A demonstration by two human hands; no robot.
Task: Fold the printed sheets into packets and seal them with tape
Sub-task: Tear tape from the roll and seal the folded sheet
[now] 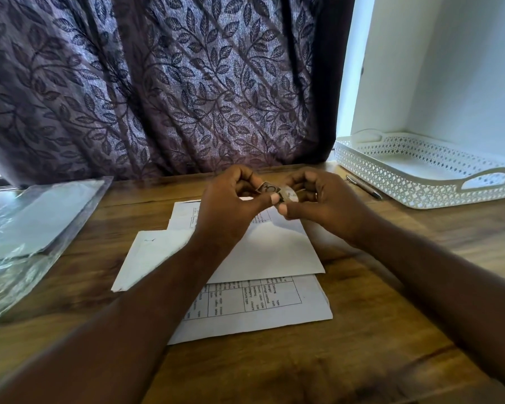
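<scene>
L hand (231, 199) pinching loose end of tape roll (287, 196), R hand (321, 199) gripping the roll, both held just above folded sheet (263, 249) lying on table (391, 287), not yet taped. Risk imo: skewed pull, so strip sticking to itself or tearing short.

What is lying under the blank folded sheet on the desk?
A printed sheet with a ruled table sticks out at the near edge of the folded sheet. The rest is covered, so any further sheets cannot be seen.
</scene>
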